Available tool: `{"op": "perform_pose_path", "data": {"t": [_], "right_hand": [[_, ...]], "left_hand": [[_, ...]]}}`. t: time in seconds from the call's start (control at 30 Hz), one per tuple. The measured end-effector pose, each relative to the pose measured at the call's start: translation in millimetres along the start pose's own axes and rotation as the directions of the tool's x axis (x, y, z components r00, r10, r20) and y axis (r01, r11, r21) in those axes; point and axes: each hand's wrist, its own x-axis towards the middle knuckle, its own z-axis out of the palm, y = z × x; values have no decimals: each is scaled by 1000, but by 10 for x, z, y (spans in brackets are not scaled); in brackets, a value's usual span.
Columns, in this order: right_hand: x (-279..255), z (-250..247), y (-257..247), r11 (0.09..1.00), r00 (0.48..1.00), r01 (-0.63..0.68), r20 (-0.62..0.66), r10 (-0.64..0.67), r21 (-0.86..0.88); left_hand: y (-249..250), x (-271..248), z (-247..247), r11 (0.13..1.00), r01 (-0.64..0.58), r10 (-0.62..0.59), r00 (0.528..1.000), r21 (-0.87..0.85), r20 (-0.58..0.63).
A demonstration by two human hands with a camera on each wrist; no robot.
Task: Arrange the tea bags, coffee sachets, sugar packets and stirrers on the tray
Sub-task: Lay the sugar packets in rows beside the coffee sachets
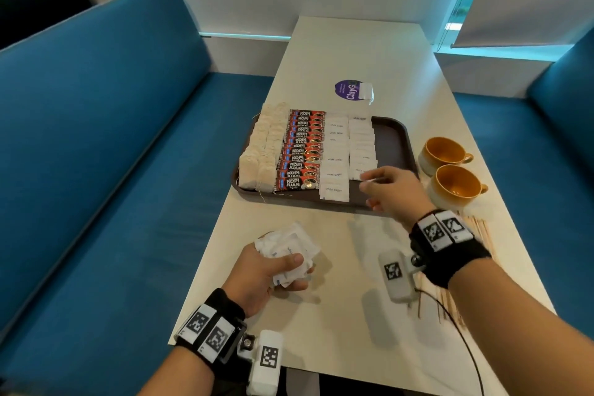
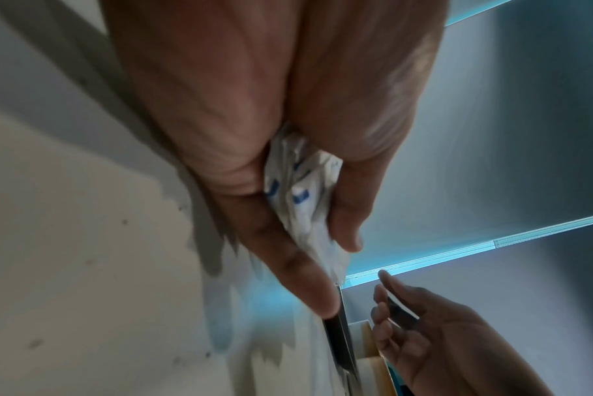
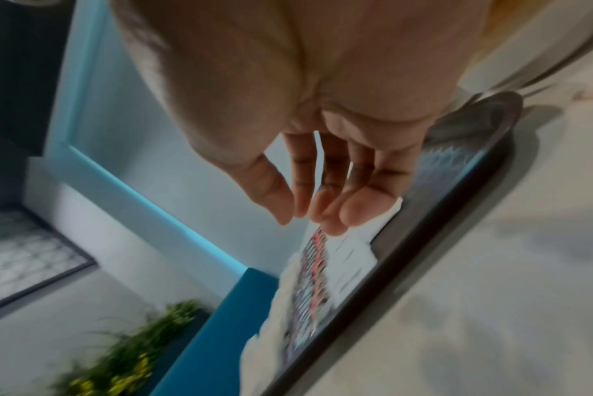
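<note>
- On the pale rectangular desk (image 1: pixel 369 51), a dark brown plastic tray (image 1: pixel 390 135) sits at the middle of the head view.
- Beige paper tea bags (image 1: pixel 263 148) fill the tray's 9 o'clock side in two overlapping columns.
- Red-and-black coffee sachets (image 1: pixel 300 151) form the next column toward 3 o'clock, touching the tea bags.
- White paper sugar packets (image 1: pixel 336 159) lie in two columns at 3 o'clock of the sachets; the tray's far 3 o'clock strip shows bare.
- Left hand (image 1: pixel 262 273), at 6 o'clock of the tray, grips a crumpled bunch of white sugar packets (image 1: pixel 289 243) with fingers and thumb curled round it, just over the desk.
- Right hand (image 1: pixel 390 191) hovers over the tray's 4 o'clock corner, fingers loosely extended and near each other; the right wrist view shows nothing between them.
- Two orange-lined ceramic cups (image 1: pixel 450 170) stand on the desk at 3 o'clock of the tray.
- Thin wooden stirrers (image 1: pixel 482 231) lie on the desk at 5 o'clock, partly hidden by the right wrist.
</note>
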Motion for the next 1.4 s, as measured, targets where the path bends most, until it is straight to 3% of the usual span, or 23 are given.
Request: {"op": "perform_pose_path", "data": {"t": [0.13, 0.27, 0.4, 0.5, 0.73, 0.9, 1.07, 1.3, 1.4], "right_hand": [[-616, 235, 71, 997, 977, 75, 197, -76, 15], [-952, 424, 272, 992, 953, 13, 299, -49, 122], [-1144, 497, 421, 960, 958, -89, 286, 10, 264], [-1270, 540, 489, 941, 972, -89, 235, 10, 327], [-1392, 588, 625, 937, 985, -98, 164, 44, 335], [-1435, 603, 636, 966, 983, -69, 183, 23, 250], [-1466, 614, 649, 983, 972, -13, 234, -30, 181], [-1395, 612, 739, 915, 977, -170, 186, 107, 366], [-1405, 560, 709, 889, 977, -172, 188, 99, 424]], "left_hand": [[-40, -151, 56, 1000, 5, -4, 999, -22, 43], [-85, -303, 129, 997, 58, -59, 998, 60, 17], [-140, -399, 183, 997, 39, -38, 999, 63, -17], [-169, -442, 214, 999, 33, -32, 999, 29, -43], [-275, -466, 148, 974, 43, -41, 999, -220, 13], [-359, -422, 110, 992, 32, -36, 999, -119, -28], [-367, -437, 132, 982, 16, -20, 1000, -189, -17], [-367, -439, 147, 981, 31, -34, 999, -191, -15], [-367, -434, 141, 982, 39, -46, 999, -185, -29]]}}
